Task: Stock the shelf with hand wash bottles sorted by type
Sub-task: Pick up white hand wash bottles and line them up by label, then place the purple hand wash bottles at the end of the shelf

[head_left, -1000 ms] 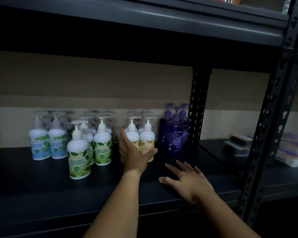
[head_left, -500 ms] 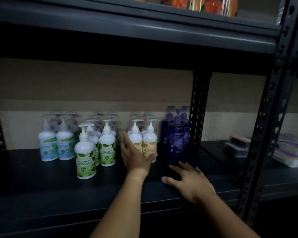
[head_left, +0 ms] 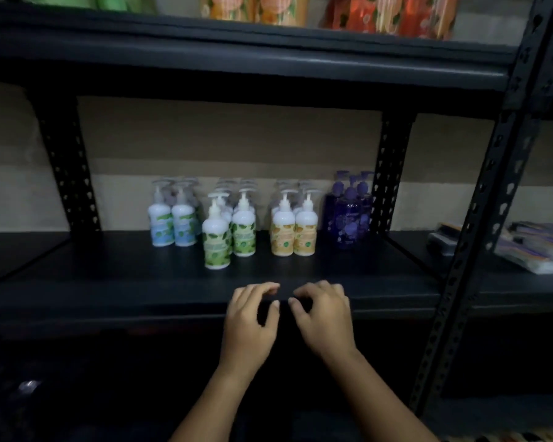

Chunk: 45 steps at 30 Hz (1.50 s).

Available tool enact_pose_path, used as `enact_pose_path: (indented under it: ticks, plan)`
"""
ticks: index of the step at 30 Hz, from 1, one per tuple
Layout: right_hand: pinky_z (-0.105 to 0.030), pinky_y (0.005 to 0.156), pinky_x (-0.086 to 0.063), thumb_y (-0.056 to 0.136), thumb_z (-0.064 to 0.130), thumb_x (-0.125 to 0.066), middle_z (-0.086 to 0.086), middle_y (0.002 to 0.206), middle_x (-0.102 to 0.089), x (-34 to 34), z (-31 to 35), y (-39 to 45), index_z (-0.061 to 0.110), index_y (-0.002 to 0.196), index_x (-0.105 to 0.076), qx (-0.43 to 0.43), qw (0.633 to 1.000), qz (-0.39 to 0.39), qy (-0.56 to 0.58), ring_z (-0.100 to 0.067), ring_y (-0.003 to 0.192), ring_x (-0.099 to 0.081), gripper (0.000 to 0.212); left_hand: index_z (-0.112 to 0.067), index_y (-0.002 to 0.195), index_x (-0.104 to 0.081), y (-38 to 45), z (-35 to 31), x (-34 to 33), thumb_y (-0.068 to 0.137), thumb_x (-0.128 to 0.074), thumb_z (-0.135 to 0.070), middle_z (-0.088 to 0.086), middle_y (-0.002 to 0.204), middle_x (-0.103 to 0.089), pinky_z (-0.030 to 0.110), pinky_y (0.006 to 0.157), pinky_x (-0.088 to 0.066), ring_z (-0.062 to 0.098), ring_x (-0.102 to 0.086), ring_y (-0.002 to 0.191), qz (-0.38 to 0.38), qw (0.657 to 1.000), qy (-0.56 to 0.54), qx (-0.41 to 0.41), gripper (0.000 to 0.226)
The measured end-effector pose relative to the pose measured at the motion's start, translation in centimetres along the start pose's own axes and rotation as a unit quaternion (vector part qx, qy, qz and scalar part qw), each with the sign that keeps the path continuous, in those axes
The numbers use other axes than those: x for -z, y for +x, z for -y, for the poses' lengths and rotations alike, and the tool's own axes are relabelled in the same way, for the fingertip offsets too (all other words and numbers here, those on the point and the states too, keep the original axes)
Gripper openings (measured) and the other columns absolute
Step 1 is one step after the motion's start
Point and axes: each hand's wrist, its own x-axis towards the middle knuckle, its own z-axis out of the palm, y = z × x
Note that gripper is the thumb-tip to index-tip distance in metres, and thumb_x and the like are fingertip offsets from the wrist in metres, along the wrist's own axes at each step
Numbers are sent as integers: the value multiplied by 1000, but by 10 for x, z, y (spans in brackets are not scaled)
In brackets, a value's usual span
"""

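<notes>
my left hand [head_left: 248, 327] and right hand [head_left: 324, 320] hang side by side at the front edge of the shelf [head_left: 109, 282], fingers loosely curled, holding nothing. bottles stand at the back in groups, left to right: blue bottles [head_left: 173, 223], green bottles [head_left: 229, 234], orange bottles [head_left: 294, 231], purple bottles [head_left: 348, 215]. one green bottle stands forward of its group.

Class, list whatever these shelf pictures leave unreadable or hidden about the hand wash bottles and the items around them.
Head view only:
- Label text on the green-label bottles and orange-label bottles: blurred, dim.
- Rear bottles in each group, and so their count: hidden by the front rows.
- Packs on the upper shelf: cut off by the top edge.
- Flat packs on the right shelf: blurred, crossed by the upright post.
</notes>
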Motion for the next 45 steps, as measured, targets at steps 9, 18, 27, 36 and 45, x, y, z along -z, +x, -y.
enact_pose_path:
  ticks: [9, 18, 27, 36, 45]
  plan:
    - [-26, 77, -55, 92, 28, -72, 8, 97, -63, -97, 47, -109, 26, 100, -70, -115, 958, 139, 223, -5, 84, -62, 9, -33, 120, -63, -148, 108, 69, 93, -73, -13, -25, 103, -61, 43, 96, -52, 15, -58, 110, 22, 965, 66, 255, 36]
    - [-32, 84, -56, 90, 22, -77, 2, 99, -67, -207, 44, -171, 18, 106, -68, -183, 907, 336, 173, -14, 90, -64, 19, -26, 119, -59, -277, 193, 87, 84, -70, -24, -5, 110, -64, 35, 93, -51, 20, -64, 105, -14, 892, 62, 447, 38]
    - [-25, 72, -47, 82, 15, -77, -1, 93, -69, -292, 37, -229, 10, 109, -70, -191, 876, 415, 154, -21, 89, -67, 29, -8, 132, -60, -344, 194, 71, 68, -92, -22, 8, 130, -60, 34, 105, -40, 28, -55, 124, -50, 850, 98, 516, 73]
    - [-33, 79, -49, 75, 32, -82, -8, 98, -69, -358, 28, -262, 18, 109, -74, -179, 888, 398, 144, -26, 93, -64, 38, -4, 127, -67, -378, 204, 56, 51, -88, -57, 20, 120, -70, 41, 95, -38, 32, -49, 113, 69, 841, 289, 453, 95]
    - [-14, 62, -32, 69, 9, -88, -4, 81, -57, -364, 15, -268, 7, 86, -75, -129, 924, 331, 139, -21, 76, -54, 22, -5, 127, -66, -383, 212, 46, 28, -103, -51, 23, 122, -69, 51, 85, -59, 39, -62, 110, 119, 829, 321, 442, 115]
